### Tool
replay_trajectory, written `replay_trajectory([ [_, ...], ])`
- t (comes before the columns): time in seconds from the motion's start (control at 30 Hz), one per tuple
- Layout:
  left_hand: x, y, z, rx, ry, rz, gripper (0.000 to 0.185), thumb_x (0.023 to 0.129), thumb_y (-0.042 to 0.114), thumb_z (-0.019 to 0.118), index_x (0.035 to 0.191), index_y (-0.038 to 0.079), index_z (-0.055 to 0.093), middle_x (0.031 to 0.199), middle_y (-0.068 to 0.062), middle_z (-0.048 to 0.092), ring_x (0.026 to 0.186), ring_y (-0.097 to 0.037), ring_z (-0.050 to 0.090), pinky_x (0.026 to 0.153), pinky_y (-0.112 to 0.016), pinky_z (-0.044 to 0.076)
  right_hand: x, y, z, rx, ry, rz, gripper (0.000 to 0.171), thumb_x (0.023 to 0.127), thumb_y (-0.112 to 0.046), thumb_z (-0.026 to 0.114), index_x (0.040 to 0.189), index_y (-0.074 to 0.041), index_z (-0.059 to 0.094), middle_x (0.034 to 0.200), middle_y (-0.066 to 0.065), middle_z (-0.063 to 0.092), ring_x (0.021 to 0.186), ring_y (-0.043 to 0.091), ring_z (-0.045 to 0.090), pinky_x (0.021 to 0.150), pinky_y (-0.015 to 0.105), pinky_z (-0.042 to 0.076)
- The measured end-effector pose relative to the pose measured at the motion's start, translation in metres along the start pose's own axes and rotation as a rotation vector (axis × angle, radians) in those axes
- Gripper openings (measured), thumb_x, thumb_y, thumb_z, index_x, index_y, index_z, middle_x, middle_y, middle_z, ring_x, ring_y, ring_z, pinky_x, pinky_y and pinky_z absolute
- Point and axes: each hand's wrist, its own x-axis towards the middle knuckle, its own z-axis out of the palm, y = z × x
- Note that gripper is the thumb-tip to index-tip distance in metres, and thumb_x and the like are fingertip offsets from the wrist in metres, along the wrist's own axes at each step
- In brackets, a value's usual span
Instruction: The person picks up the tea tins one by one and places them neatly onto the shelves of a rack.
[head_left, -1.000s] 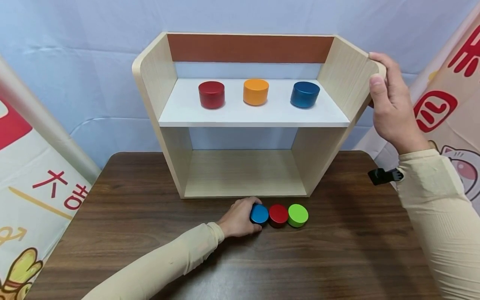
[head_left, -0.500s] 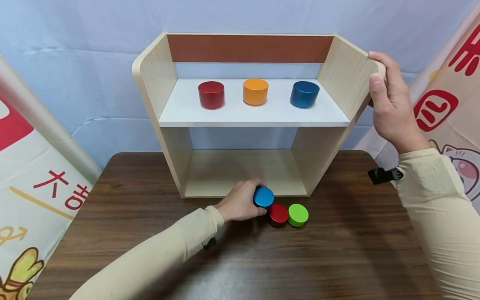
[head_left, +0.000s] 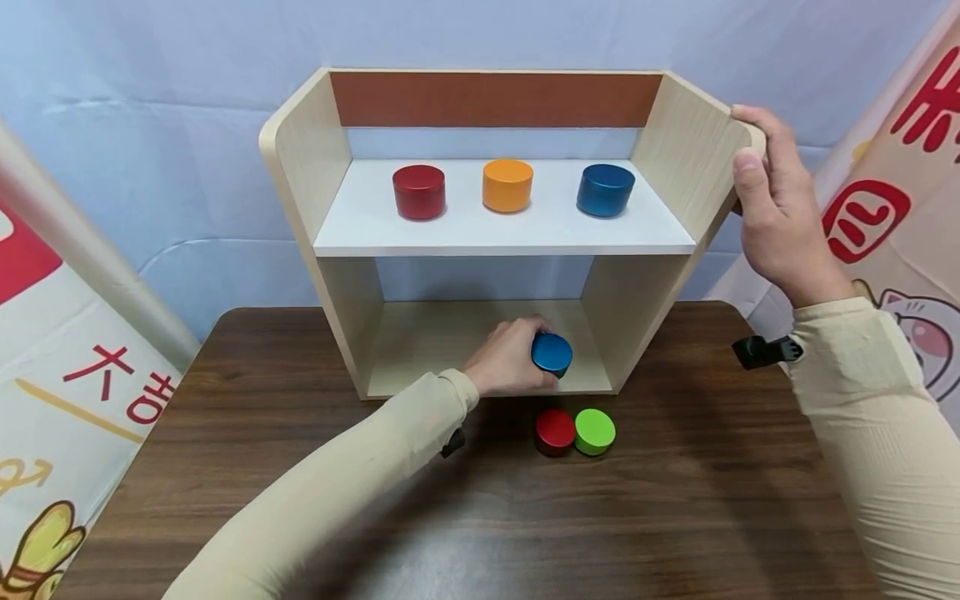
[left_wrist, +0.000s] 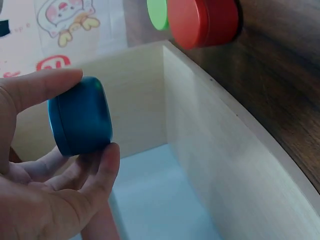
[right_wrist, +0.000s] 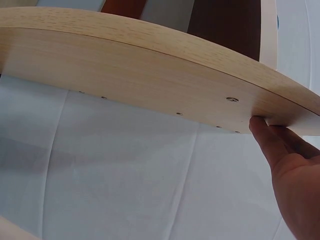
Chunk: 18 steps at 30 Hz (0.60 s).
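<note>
My left hand (head_left: 513, 357) pinches a blue round tin (head_left: 552, 354) between thumb and fingers, at the mouth of the shelf's lower compartment. In the left wrist view the blue tin (left_wrist: 82, 117) is gripped on opposite sides of its wall. My right hand (head_left: 783, 208) grips the upper front corner of the wooden shelf's right side panel (head_left: 693, 150). The right wrist view shows that hand's fingers (right_wrist: 267, 140) against the panel's outer face. On the table in front of the shelf, a red tin (head_left: 555, 432) and a green tin (head_left: 595, 432) stand side by side.
On the white upper shelf board (head_left: 465, 237) stand a red tin (head_left: 419, 192), an orange tin (head_left: 507, 186) and a blue tin (head_left: 605, 190) in a spaced row. The dark wooden table (head_left: 637, 517) carries the shelf. Printed cloths (head_left: 82, 417) hang at both sides.
My left hand has lifted the blue tin from the left end of the table row and carried it forward and slightly right into the lower compartment's opening. The right hand keeps its hold.
</note>
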Motion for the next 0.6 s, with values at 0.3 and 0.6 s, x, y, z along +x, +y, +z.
replay_trajectory([
  [0.3, 0.034, -0.009, 0.007, 0.003, 0.012, -0.073, 0.056, 0.08, 0.017, 0.084, 0.129, 0.003, 0.061, 0.124, -0.01, 0.064, 0.109, -0.025, 0.059, 0.093, -0.03, 0.05, 0.002, 0.003, -0.001, -0.001, -0.009, -0.03, 0.048, 0.108, -0.015, 0.039, 0.155, -0.021, 0.034, 0.131, 0.003, 0.046, 0.11, 0.02, 0.048, 0.093, 0.027, 0.049],
  [0.6, 0.06, -0.019, 0.027, 0.022, 0.043, -0.161, 0.055, 0.078, 0.017, 0.084, 0.126, 0.005, 0.062, 0.122, -0.009, 0.063, 0.111, -0.025, 0.056, 0.09, -0.029, 0.049, 0.002, 0.002, 0.0, 0.001, 0.013, -0.024, 0.047, 0.107, -0.016, 0.038, 0.154, -0.021, 0.037, 0.127, 0.002, 0.046, 0.105, 0.019, 0.047, 0.082, 0.025, 0.048],
])
